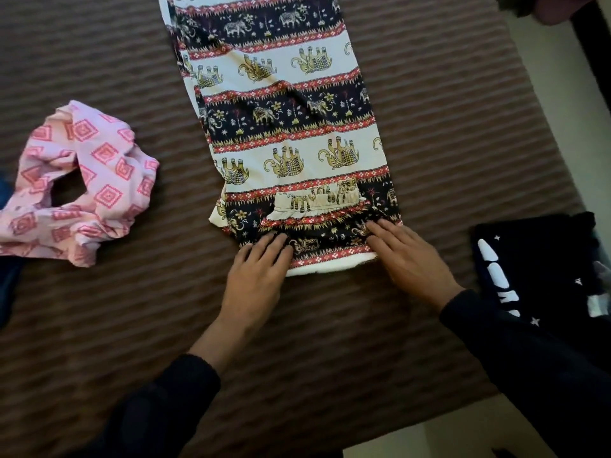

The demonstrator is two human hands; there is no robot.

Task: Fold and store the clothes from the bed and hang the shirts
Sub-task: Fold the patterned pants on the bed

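Observation:
Elephant-print trousers [281,120] in white, navy and red bands lie flat on the brown striped bed [446,143], running from the top edge down to the middle. Their near end is folded over, with the gathered waistband showing. My left hand [258,272] rests with straight fingers on the left of that folded end. Flat on the right side of the fold is my right hand [406,256]. A crumpled pink garment [82,180] with red diamond print sits at the left.
A black garment [535,269] with white print lies at the bed's right edge. A strip of dark blue cloth [6,285] shows at the far left. Pale floor [562,104] runs along the right of the bed.

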